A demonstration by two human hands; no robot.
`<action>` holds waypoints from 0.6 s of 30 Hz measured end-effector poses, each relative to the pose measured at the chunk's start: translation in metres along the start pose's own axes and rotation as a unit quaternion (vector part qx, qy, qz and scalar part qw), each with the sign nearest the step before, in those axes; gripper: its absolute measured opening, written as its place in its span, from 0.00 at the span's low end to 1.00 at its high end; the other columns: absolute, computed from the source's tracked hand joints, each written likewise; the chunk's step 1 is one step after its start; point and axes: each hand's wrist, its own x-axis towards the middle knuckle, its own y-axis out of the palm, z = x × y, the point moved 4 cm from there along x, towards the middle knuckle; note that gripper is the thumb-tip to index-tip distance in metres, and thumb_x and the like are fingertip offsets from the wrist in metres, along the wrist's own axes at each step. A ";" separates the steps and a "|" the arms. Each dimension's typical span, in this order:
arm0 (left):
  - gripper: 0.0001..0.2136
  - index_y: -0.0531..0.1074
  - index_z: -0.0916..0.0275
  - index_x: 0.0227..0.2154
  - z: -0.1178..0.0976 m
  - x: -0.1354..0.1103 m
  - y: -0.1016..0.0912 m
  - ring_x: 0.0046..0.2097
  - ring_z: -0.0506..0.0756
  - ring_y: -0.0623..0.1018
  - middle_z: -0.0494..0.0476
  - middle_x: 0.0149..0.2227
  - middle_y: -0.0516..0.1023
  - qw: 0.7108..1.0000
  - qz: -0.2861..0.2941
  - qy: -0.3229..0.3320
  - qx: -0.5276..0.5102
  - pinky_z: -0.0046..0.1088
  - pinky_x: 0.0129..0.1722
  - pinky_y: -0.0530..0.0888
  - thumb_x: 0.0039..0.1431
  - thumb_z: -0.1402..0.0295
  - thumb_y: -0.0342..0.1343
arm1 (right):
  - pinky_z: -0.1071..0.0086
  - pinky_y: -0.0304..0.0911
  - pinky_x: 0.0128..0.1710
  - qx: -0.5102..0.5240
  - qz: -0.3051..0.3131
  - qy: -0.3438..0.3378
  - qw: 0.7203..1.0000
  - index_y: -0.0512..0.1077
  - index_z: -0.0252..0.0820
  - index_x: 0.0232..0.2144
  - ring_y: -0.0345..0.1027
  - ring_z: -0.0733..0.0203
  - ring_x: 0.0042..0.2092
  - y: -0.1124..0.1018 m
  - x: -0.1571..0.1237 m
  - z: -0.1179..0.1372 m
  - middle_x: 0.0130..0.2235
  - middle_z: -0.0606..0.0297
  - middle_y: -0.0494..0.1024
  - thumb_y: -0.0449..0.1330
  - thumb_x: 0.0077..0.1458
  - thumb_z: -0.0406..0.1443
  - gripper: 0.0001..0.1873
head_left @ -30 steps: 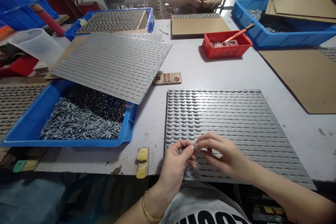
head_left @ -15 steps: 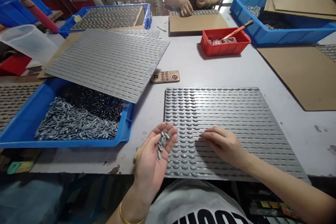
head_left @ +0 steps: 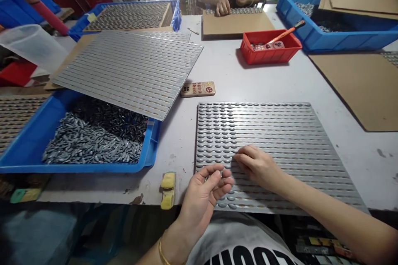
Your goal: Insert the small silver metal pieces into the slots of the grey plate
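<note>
My left hand [head_left: 203, 194] is curled over the front left corner of a ridged metal plate [head_left: 311, 165], its fingers closed around small silver metal pieces [head_left: 221, 173] that barely show. Rows of grey oval pieces fill the plate's grooves. My right hand [head_left: 256, 167] rests on the plate to the right of the left hand, its fingertips touching the rows. I see nothing in it. A gold bangle [head_left: 161, 252] circles my left wrist.
A blue bin [head_left: 93, 165] of loose silver pieces lies left, under a tilted metal plate [head_left: 130, 74]. Beyond stand a phone [head_left: 197, 89], a red tray [head_left: 270, 47], cardboard sheets, and more blue bins. A co-worker's hand [head_left: 222, 7] rests on a row at the far side.
The two hands have parted from their pinch. My left hand has closed from an open palm holding pieces and moved right, over the plate. The co-worker's hand has come down onto the far row.
</note>
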 end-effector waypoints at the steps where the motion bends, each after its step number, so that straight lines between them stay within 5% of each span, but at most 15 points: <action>1: 0.12 0.72 0.66 0.41 0.001 0.001 0.001 0.35 0.51 0.80 0.61 0.37 0.80 1.000 0.001 -0.002 0.001 0.25 0.37 0.77 0.55 0.69 0.63 | 0.66 0.65 0.35 0.005 0.001 0.003 1.000 0.72 0.39 0.37 0.66 0.58 0.38 -0.001 0.000 0.000 0.36 0.57 0.74 0.51 0.60 0.26 0.11; 9: 0.10 0.70 0.64 0.31 0.013 0.008 0.005 0.25 0.46 0.71 0.51 0.26 0.74 0.999 0.019 0.023 0.015 0.19 0.25 0.67 0.53 0.65 0.64 | 0.69 0.68 0.31 0.257 0.011 0.064 0.964 0.70 0.43 0.45 0.69 0.61 0.36 -0.033 0.008 0.022 0.40 0.58 0.75 0.54 0.62 0.34 0.10; 18: 0.11 0.67 0.64 0.27 0.020 0.008 0.012 0.22 0.43 0.66 0.48 0.22 0.70 0.998 0.050 0.024 0.031 0.18 0.20 0.60 0.53 0.65 0.64 | 0.70 0.67 0.32 0.304 0.009 0.025 0.952 0.70 0.42 0.41 0.69 0.63 0.34 -0.039 0.013 0.044 0.34 0.62 0.75 0.53 0.63 0.31 0.07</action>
